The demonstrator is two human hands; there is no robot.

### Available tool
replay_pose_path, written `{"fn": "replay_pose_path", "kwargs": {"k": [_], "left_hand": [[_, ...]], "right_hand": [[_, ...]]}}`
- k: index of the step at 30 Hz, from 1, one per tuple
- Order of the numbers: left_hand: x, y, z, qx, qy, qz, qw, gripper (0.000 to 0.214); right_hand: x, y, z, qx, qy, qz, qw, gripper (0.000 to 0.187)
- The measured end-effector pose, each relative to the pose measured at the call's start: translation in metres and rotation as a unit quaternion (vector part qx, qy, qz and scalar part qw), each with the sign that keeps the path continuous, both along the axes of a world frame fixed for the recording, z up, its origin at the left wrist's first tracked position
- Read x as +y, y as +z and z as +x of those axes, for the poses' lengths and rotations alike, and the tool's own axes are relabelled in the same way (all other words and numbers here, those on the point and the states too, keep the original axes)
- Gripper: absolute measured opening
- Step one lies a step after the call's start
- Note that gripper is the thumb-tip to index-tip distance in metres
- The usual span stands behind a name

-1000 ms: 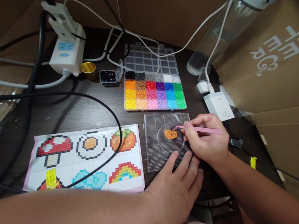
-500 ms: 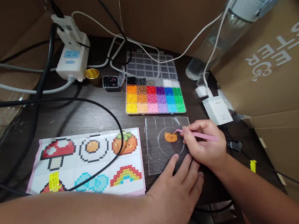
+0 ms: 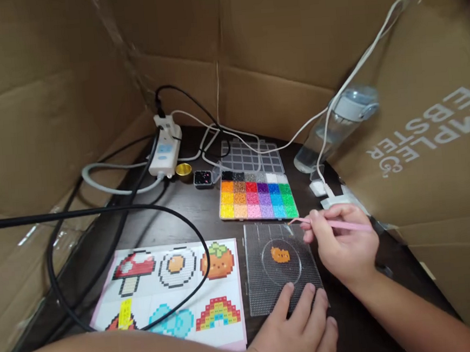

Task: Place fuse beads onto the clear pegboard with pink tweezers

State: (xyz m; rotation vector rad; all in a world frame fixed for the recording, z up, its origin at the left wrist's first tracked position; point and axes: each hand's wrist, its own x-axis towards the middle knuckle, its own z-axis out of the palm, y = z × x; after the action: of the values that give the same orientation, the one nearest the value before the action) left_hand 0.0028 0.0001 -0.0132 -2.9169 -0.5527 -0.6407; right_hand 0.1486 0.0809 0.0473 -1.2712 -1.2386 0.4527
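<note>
My right hand (image 3: 344, 249) pinches a pair of pink tweezers (image 3: 350, 225), raised over the far edge of the clear pegboard (image 3: 259, 299). A tiny orange speck shows at the bent tip; I cannot tell for sure that it is a bead. On the board, inside a drawn-looking circle, sits a small orange bead figure (image 3: 281, 255) with a few dark dots. My left hand (image 3: 298, 328) lies with fingers spread across the board's near edge. Beyond the board stands the bead box (image 3: 259, 218), its lid folded back and its compartments filled with coloured beads.
A pattern sheet (image 3: 191, 342) lies left, crossed by a black cable (image 3: 196, 230). Behind are a power strip (image 3: 166, 154), a gold cup (image 3: 183, 172) and a small box of black beads (image 3: 203, 179). A water bottle (image 3: 324, 139) stands back right. Cardboard walls (image 3: 269, 43) enclose the table.
My right hand has lifted the tweezers from the orange bead figure toward the board's far edge. The left hand stays on the board. The camera view has tilted up.
</note>
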Motion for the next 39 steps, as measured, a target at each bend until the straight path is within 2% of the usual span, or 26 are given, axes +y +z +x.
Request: {"fn": "replay_pose_path", "kwargs": {"k": [3,7,9,12,14,17,22,25,27,31,33,36,39], "left_hand": [[0.001,-0.006,0.001,0.006,-0.001,0.026,1.000,0.038],[0.000,-0.013,0.000,0.011,-0.007,0.043,0.999,0.038],[0.000,-0.015,0.000,0.010,-0.008,0.063,0.998,0.038],[-0.001,-0.017,-0.001,0.012,0.001,0.074,0.997,0.039],[-0.002,-0.017,0.000,0.011,0.008,0.071,0.997,0.039],[-0.003,-0.017,0.001,-0.005,0.015,0.063,0.998,0.038],[-0.002,-0.006,0.001,0.043,-0.006,-0.009,0.999,0.040],[-0.002,0.004,-0.001,0.069,-0.018,-0.057,0.996,0.044],[-0.001,0.009,-0.003,0.074,-0.031,-0.086,0.993,0.053],[-0.001,0.014,-0.004,0.080,-0.036,-0.124,0.988,0.060],[-0.002,0.015,-0.003,0.083,-0.037,-0.130,0.987,0.062],[-0.002,0.016,-0.003,0.090,-0.034,-0.128,0.987,0.066],[-0.001,0.017,-0.003,0.093,-0.033,-0.121,0.988,0.067]], "right_hand": [[0.035,0.013,-0.015,0.065,0.041,-0.049,0.996,0.023],[0.075,0.009,-0.040,0.102,0.068,-0.093,0.988,0.023],[0.087,0.002,-0.050,0.077,0.079,-0.121,0.987,0.021],[0.095,-0.003,-0.058,-0.016,0.099,-0.160,0.982,0.016],[0.097,-0.003,-0.059,-0.069,0.101,-0.167,0.978,0.015],[0.097,0.000,-0.057,-0.086,0.091,-0.164,0.978,0.015],[0.085,0.009,-0.042,-0.015,0.107,-0.180,0.978,0.022],[0.063,0.013,-0.020,0.037,0.111,-0.184,0.976,0.030],[0.041,0.013,-0.003,0.037,0.120,-0.191,0.974,0.031],[-0.011,0.002,0.022,-0.024,0.126,-0.214,0.968,0.027],[-0.029,-0.008,0.028,-0.033,0.100,-0.188,0.976,0.022],[-0.039,-0.023,0.034,-0.022,0.097,-0.137,0.986,0.018],[-0.032,-0.027,0.043,-0.017,0.141,-0.140,0.980,0.017]]}}
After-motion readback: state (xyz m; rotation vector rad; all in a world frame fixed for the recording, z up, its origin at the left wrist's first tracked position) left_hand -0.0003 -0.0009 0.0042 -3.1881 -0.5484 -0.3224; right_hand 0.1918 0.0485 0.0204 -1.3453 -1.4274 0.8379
